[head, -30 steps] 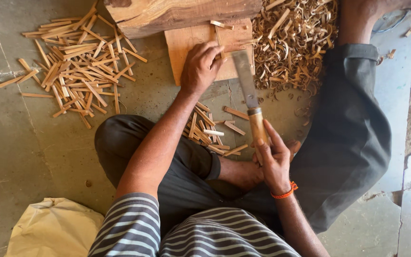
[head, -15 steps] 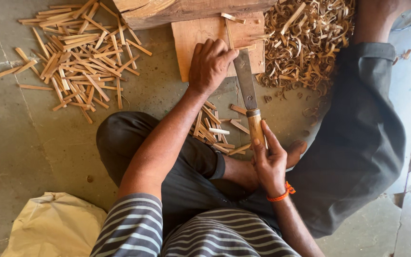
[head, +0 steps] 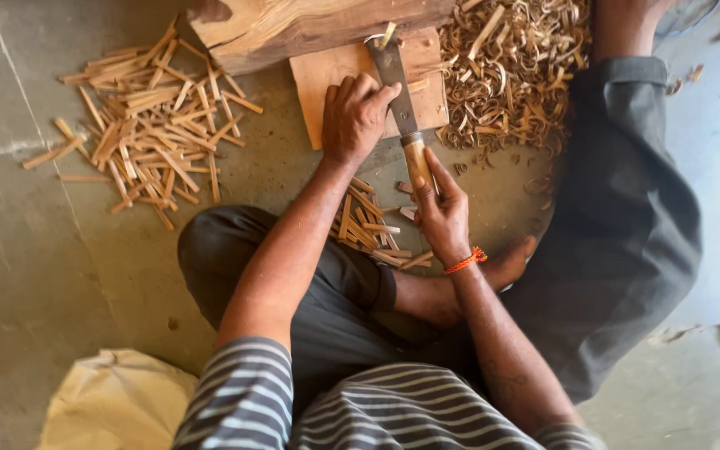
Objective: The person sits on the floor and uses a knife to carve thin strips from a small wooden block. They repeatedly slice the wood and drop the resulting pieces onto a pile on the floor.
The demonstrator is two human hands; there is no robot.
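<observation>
Grey concrete floor, seen from above, with a person sitting cross-legged and working wood on a small board.

On the floor [head: 60, 275] a flat wooden board [head: 327, 75] lies in the upper middle of the frame, just below a thick log [head: 293, 25]. The left hand [head: 353, 117] rests on the board with its fingers curled, and they seem to pinch a small stick [head: 387, 35] upright at the top (the hand hides most of it). The right hand [head: 442, 212] is closed around the pale wooden handle of a heavy knife [head: 395, 79], whose blade lies over the board, just beside the left fingers. A pile of cut sticks [head: 147, 129] lies in the upper left, curled shavings [head: 510, 71] in the upper right, some more sticks [head: 368, 229] near the knee, and a pale sack [head: 114, 400] in the lower left.
</observation>
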